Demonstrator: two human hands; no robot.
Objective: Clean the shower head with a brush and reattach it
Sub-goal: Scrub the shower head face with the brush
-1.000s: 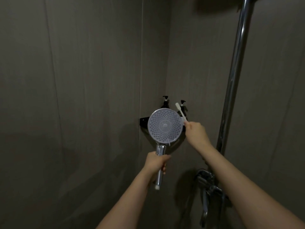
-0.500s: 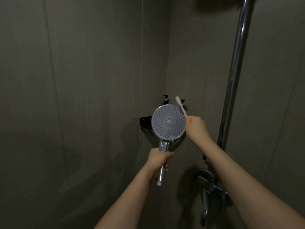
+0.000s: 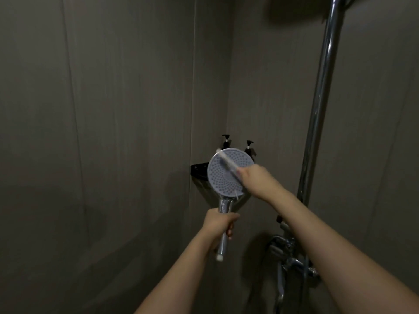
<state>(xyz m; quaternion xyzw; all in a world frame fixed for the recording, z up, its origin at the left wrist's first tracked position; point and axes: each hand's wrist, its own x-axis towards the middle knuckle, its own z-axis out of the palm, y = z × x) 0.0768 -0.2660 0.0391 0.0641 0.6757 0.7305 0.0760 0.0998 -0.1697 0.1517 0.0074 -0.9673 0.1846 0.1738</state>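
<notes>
Only the head view to go on here, and it was pretty dim in that shower corner. The left hand [image 3: 218, 225] had its fingers wrapped round the chrome handle of the shower head [image 3: 226, 175], holding it upright out in front of the corner, round spray face turned toward the camera. The handle's white-tipped lower end stuck out below the fist.

The right hand [image 3: 255, 180] came in from the right and pinched a thin white brush [image 3: 226, 163] at its near end. The brush lay slanted across the upper part of the spray face, its far tip reaching the disc's top-left rim. It looked a bit blurry, so I couldn't make out the bristles.

Behind the disc sat a black corner shelf [image 3: 199, 169] with two black pump tops [image 3: 226, 141] poking up above the rim. On the right, a chrome riser pipe [image 3: 322, 98] ran up the wall, with the mixer tap [image 3: 288, 252] low down beneath the right forearm.
</notes>
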